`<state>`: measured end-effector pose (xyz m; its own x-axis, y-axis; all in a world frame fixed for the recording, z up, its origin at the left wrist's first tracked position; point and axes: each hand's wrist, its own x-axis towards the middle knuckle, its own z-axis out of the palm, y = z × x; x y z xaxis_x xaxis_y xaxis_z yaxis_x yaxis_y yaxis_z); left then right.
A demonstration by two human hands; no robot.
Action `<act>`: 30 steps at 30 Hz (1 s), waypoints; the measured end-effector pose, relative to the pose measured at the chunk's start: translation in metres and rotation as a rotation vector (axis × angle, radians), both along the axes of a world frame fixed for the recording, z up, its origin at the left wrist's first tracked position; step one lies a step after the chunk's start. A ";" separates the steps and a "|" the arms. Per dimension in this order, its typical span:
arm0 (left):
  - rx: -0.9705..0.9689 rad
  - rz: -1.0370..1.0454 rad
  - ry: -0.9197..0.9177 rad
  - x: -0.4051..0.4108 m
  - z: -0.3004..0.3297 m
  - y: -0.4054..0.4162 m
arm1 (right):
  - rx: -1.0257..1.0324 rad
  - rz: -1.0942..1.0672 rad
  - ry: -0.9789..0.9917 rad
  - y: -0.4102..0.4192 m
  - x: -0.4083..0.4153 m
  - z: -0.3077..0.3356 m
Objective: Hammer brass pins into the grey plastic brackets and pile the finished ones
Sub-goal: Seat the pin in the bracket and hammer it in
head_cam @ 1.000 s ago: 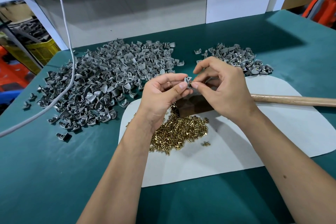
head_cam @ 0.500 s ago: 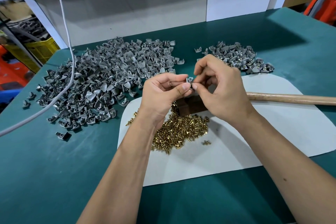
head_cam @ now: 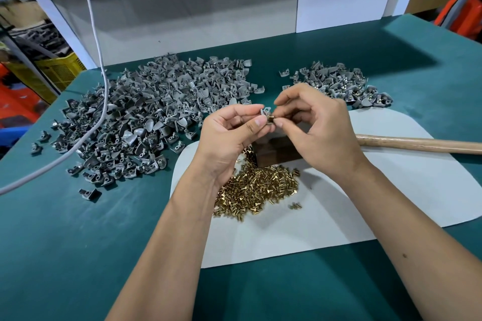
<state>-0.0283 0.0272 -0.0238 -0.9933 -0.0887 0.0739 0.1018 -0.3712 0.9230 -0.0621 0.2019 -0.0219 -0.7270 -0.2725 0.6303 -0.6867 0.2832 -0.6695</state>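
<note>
A green table [head_cam: 78,255] fills the frame. A big pile [head_cam: 146,122] of grey brackets lies at upper left, a small pile [head_cam: 339,83] at upper right. Brass pins [head_cam: 260,187] sit on a white mat [head_cam: 365,203] in the middle. Above them, the left hand [head_cam: 229,138] pinches a bracket [head_cam: 265,112] and the right hand [head_cam: 320,128] pinches a pin [head_cam: 271,118] against it.

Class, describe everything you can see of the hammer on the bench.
The hammer lies flat on the white mat, its pale wooden handle running to the right edge of the view. Its dark, blocky head sits just beyond the brass pins, mostly hidden behind the right hand. Neither hand holds it.
</note>
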 end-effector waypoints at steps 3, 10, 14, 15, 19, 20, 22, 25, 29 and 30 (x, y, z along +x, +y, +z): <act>0.017 -0.009 -0.010 0.000 0.000 -0.003 | 0.040 -0.034 0.074 -0.001 0.001 0.001; 0.038 -0.030 -0.017 -0.001 0.001 -0.003 | 0.114 -0.064 0.209 0.000 -0.001 0.003; -0.046 0.021 0.042 -0.002 -0.001 0.002 | 0.110 -0.126 0.209 0.000 -0.001 0.003; -0.105 0.050 0.074 -0.003 -0.001 0.003 | 0.101 -0.140 0.198 0.000 -0.001 0.003; -0.336 0.152 0.217 -0.005 -0.006 0.009 | 0.069 -0.177 0.138 -0.001 -0.001 0.003; -0.361 0.169 0.232 -0.005 -0.006 0.011 | 0.063 -0.179 0.128 -0.001 -0.001 0.003; -0.385 0.200 0.234 -0.005 -0.007 0.014 | 0.060 -0.181 0.109 -0.003 0.000 0.003; -0.339 0.208 0.191 -0.006 -0.008 0.017 | 0.070 -0.192 0.098 -0.004 0.001 0.003; -0.250 0.184 0.137 -0.006 -0.009 0.020 | 0.106 -0.206 0.111 -0.005 0.002 0.002; -0.233 0.182 0.129 -0.005 -0.009 0.021 | 0.114 -0.210 0.112 -0.005 0.002 0.002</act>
